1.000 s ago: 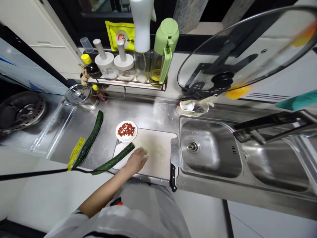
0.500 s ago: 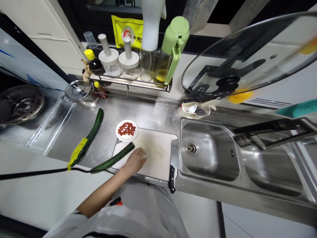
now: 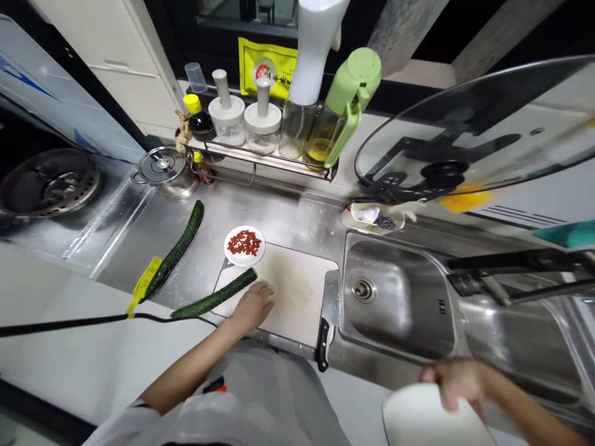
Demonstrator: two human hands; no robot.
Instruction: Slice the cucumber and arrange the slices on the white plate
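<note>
My left hand [image 3: 255, 304] rests near the left side of the white cutting board [image 3: 302, 279], its fingers loosely bent and apart, with nothing in them. Just left of it lies a cut cucumber [image 3: 216, 298], one end over the board. At the lower right, my right hand [image 3: 458, 379] grips the rim of a white plate [image 3: 430, 418], partly cut off by the frame's bottom edge. A cleaver [image 3: 323, 344] with a black handle lies along the board's right edge. By the board's upper left corner stands a small white dish [image 3: 245, 246] with chopped red pieces in it.
A whole cucumber [image 3: 181, 243] with a yellow tag lies on the steel counter to the left. Two sinks [image 3: 400, 297] are at right under a black faucet [image 3: 515, 272]. Behind are a lidded pot [image 3: 166, 172], a rack [image 3: 260, 162] of jars and bottles, and a glass lid [image 3: 418, 139].
My right hand has come into view at the lower right with the white plate. My left hand stays on the board. The camera view has shifted slightly.
</note>
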